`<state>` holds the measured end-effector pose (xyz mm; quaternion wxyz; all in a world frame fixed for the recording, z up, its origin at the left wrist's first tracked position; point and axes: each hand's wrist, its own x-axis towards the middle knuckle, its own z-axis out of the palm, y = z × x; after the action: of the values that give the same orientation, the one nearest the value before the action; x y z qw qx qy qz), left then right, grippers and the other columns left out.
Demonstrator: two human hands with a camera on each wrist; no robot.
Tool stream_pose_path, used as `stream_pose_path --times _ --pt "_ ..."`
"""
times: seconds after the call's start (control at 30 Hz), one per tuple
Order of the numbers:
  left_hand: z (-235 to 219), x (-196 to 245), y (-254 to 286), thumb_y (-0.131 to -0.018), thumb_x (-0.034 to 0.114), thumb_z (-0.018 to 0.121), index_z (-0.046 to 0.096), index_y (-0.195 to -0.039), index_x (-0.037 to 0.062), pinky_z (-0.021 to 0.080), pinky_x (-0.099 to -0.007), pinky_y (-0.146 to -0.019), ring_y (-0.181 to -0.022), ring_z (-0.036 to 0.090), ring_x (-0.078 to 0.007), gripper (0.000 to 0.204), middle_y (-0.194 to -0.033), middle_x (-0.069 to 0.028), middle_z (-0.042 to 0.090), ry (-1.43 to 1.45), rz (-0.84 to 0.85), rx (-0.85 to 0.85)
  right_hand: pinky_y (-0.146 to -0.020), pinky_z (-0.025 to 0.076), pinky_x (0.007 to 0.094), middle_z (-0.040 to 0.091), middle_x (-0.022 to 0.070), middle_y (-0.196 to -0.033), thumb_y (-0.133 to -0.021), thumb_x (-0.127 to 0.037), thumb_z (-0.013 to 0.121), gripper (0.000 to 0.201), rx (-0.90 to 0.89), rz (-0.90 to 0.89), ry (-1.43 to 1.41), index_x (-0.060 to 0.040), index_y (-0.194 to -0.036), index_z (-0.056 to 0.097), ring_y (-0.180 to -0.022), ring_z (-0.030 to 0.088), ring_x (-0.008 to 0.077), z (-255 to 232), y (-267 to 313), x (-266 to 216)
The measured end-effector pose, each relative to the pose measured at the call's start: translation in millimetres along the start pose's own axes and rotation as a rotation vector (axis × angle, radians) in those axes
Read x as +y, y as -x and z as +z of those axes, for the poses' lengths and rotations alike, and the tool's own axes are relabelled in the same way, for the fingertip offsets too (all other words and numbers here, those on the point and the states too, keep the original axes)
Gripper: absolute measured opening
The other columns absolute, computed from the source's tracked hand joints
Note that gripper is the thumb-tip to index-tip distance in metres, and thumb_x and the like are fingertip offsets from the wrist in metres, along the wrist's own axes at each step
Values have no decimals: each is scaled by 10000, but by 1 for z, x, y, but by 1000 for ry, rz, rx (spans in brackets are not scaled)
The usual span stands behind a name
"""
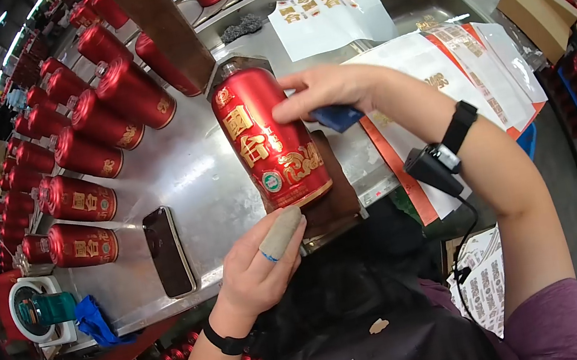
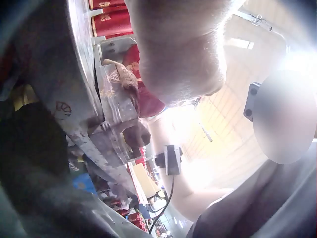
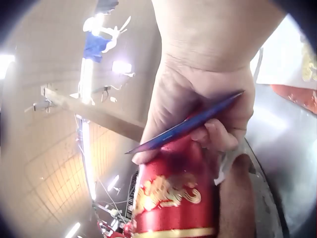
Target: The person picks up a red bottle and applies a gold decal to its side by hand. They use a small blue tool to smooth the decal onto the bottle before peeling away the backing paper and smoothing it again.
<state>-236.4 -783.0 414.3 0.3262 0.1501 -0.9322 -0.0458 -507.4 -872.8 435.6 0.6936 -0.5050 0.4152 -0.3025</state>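
A red bottle (image 1: 270, 137) with gold characters and a green round seal leans back on a brown rest (image 1: 335, 164). My right hand (image 1: 331, 90) is at its upper right side, the thumb and a finger reaching its surface. In that hand I hold a thin, flat blue scraper-like piece (image 3: 185, 128), gripped under curled fingers and seen edge-on in the right wrist view. My left hand (image 1: 260, 261) is at the bottle's base, its fingers extended and fingertips right at the bottom rim. One left finger wears a beige finger sleeve (image 1: 282, 233) with a blue band.
Several finished-looking red bottles (image 1: 82, 199) stand in rows at left. A phone (image 1: 168, 251) lies on the metal table (image 1: 203, 194), near a tape roll (image 1: 43, 309). Sticker sheets (image 1: 330, 17) and papers (image 1: 432, 80) lie behind and right, by a sink (image 1: 419, 5). A wooden post (image 1: 160, 26) stands behind.
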Motion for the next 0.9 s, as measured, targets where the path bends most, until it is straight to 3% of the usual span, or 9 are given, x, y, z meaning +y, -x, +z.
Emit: stream_pose_path --times 0.13,0.27,0.37,0.53,0.63,0.7,0.73,0.83,0.9 --pt "-3 0 -1 -707 -44 711 719 -1103 -28 594 -363 -863 -1079 663 -295 397 -1171 -119 667 -4 -3 -12 -848 551 320 707 127 -1090 -722 -482 851 773 99 -24 -63 31 -1250 615 -922 702 203 19 -2 4" --pt "-6 0 -2 -710 -55 705 720 -1096 -25 595 -362 -863 -1076 665 -291 387 -1175 -120 668 -23 10 -44 -788 549 357 712 212 -968 -628 -707 787 927 437 108 835 92 -1085 677 -894 701 248 41 1 -20" --pt "-4 -1 -1 -710 -61 700 721 -1092 -23 594 -361 -865 -1078 666 -290 384 -1170 -119 672 -33 3 -30 -842 558 328 679 181 -1143 -762 -498 819 837 106 78 170 34 -1344 536 -956 692 193 12 12 -16" --pt "-3 0 1 -704 -53 713 722 -1091 -19 593 -359 -869 -1081 667 -288 389 -1160 -116 678 -29 -5 -14 -797 555 345 695 140 -1095 -690 -486 875 810 58 -47 -194 42 -1245 611 -895 689 168 17 -4 12" --pt "-4 0 1 -701 -49 720 722 -1093 -18 593 -355 -865 -1088 664 -285 394 -1160 -115 678 -46 9 -25 -785 553 335 703 141 -1087 -694 -508 865 817 178 73 146 53 -1232 616 -886 693 166 31 3 -20" --pt "-5 -2 -2 -701 -55 719 722 -1093 -17 595 -351 -860 -1098 659 -282 394 -1163 -115 677 -46 25 -37 -791 576 316 683 161 -1133 -762 -454 829 756 251 281 940 30 -1287 579 -915 701 185 43 1 -42" --pt "-5 -3 -2 -701 -55 719 722 -1093 -17 595 -351 -860 -1098 659 -282 394 -1163 -115 677 -46 32 -39 -791 576 316 683 161 -1133 -762 -454 829 756 258 280 937 30 -1287 579 -915 701 185 34 2 -36" --pt "-3 -2 0 -693 -51 720 722 -1094 -15 596 -349 -858 -1103 656 -280 402 -1172 -117 673 -40 12 -17 -790 538 275 694 131 -1100 -740 -493 838 757 53 89 106 38 -1230 612 -877 682 155 5 10 -18" --pt "-4 -2 -2 -686 -42 724 723 -1092 -14 596 -348 -859 -1099 657 -280 407 -1169 -119 674 -41 25 -15 -810 537 279 688 125 -1119 -751 -465 837 738 46 70 25 28 -1247 601 -895 681 150 9 3 -3"
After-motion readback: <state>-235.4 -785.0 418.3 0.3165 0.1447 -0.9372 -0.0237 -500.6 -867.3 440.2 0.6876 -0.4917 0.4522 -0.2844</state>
